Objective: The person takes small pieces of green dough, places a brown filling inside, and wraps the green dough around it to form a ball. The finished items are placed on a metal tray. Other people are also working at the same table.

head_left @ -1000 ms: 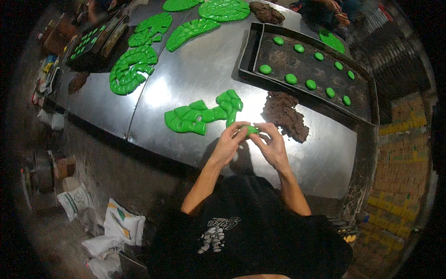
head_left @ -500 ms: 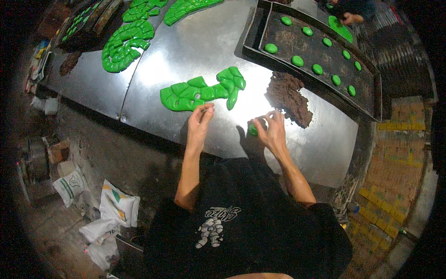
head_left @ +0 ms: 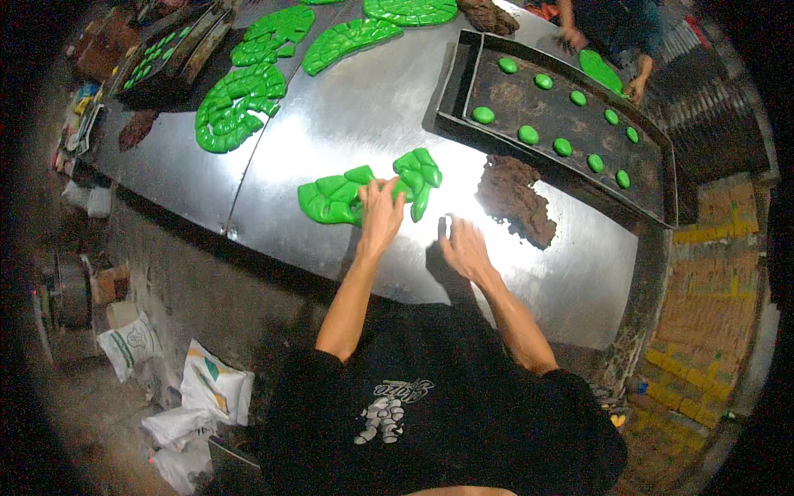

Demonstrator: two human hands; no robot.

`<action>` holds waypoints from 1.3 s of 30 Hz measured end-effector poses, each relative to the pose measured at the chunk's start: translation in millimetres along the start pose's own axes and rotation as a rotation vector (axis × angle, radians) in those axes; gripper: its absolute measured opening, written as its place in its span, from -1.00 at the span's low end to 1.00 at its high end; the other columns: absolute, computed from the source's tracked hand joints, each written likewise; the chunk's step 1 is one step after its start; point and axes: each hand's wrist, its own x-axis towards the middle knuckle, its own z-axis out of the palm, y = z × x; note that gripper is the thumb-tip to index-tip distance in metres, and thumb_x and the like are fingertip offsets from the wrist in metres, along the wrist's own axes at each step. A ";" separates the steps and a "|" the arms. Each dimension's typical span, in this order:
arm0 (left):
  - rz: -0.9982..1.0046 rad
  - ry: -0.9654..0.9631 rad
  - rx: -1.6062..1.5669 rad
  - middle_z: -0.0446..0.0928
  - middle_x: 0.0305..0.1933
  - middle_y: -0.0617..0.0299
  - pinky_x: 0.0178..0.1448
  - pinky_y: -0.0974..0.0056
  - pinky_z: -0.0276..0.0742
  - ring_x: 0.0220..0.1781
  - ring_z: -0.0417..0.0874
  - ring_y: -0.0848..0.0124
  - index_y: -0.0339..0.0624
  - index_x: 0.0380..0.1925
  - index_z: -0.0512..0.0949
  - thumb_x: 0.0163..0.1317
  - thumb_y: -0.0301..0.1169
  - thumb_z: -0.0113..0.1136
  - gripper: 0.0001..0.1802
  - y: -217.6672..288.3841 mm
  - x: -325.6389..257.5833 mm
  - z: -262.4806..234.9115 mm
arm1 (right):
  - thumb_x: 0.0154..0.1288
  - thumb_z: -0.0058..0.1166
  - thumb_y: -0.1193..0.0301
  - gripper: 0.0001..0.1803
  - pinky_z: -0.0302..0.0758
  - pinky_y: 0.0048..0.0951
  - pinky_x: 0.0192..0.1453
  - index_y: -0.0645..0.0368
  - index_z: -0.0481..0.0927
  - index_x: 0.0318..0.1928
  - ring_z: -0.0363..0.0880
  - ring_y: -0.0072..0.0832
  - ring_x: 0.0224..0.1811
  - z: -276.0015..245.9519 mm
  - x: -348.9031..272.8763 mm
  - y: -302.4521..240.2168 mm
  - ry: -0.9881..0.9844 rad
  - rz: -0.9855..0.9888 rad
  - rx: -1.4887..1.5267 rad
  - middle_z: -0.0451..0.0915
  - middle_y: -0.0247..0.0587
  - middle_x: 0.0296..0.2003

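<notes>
Scored green dough (head_left: 331,194) lies in a slab on the metal table, with a separate cluster of green pieces (head_left: 418,178) to its right. Between them my left hand (head_left: 383,217) reaches down, its fingers bent onto the green dough at the slab's right end. My right hand (head_left: 468,250) is low over the table, palm down with fingers curled. Whatever lies under its palm is hidden. Just right of that hand sits a crumbly brown mass of filling (head_left: 517,201).
A dark metal tray (head_left: 571,99) with rows of green dough balls stands at the back right. Across the table, another person's hands (head_left: 635,87) are by a green slab (head_left: 600,70). More green slabs (head_left: 240,107) lie far left. White sacks (head_left: 217,380) are on the floor.
My left hand has moved right and forward onto the green dough. The right hand has turned palm down, and the green piece seen by its fingers is hidden now. The view has shifted slightly.
</notes>
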 end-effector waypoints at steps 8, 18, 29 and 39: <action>0.103 -0.371 0.305 0.54 -0.05 -0.05 0.49 -0.33 -0.06 0.15 0.45 -0.04 -0.23 -0.08 0.54 0.20 -0.31 0.29 -0.66 0.3 35.0 -7.5 | 0.16 0.29 0.25 -0.57 0.54 -0.21 0.08 0.24 0.62 -0.02 0.55 -0.23 -0.06 -83.6 -48.2 61.0 -0.288 0.064 0.318 0.58 -0.02 -0.17; 0.138 -0.317 0.097 0.51 -0.24 -0.11 0.06 -0.01 0.39 -0.15 0.51 -0.06 -0.29 -0.13 0.45 0.14 -0.47 0.30 -0.68 63.5 -8.6 -20.8 | 0.17 0.30 0.44 -0.64 0.58 -0.29 0.06 0.25 0.61 -0.01 0.67 -0.32 -0.07 -274.4 -46.2 311.5 0.658 0.359 0.198 0.68 -0.09 -0.10; -0.218 -0.584 -0.173 0.55 -0.17 0.11 0.12 0.23 0.45 -0.05 0.58 0.31 -0.32 -0.10 0.42 0.19 -0.39 0.41 -0.60 128.5 -63.9 -9.7 | 0.14 0.22 0.32 -0.54 0.45 -0.05 0.29 0.24 0.57 0.05 0.45 0.08 0.19 -349.5 23.0 465.8 0.516 0.647 -0.512 0.52 0.08 0.07; -0.398 -0.587 -0.645 0.51 0.08 0.15 0.23 0.28 0.49 0.13 0.56 0.38 -0.32 0.16 0.32 0.29 -0.51 0.32 -0.49 134.5 -50.0 16.8 | 0.13 0.36 0.12 -0.32 0.49 0.02 0.24 0.24 0.48 0.18 0.47 0.20 0.16 -311.4 53.8 461.8 0.446 0.711 -0.294 0.44 0.27 0.13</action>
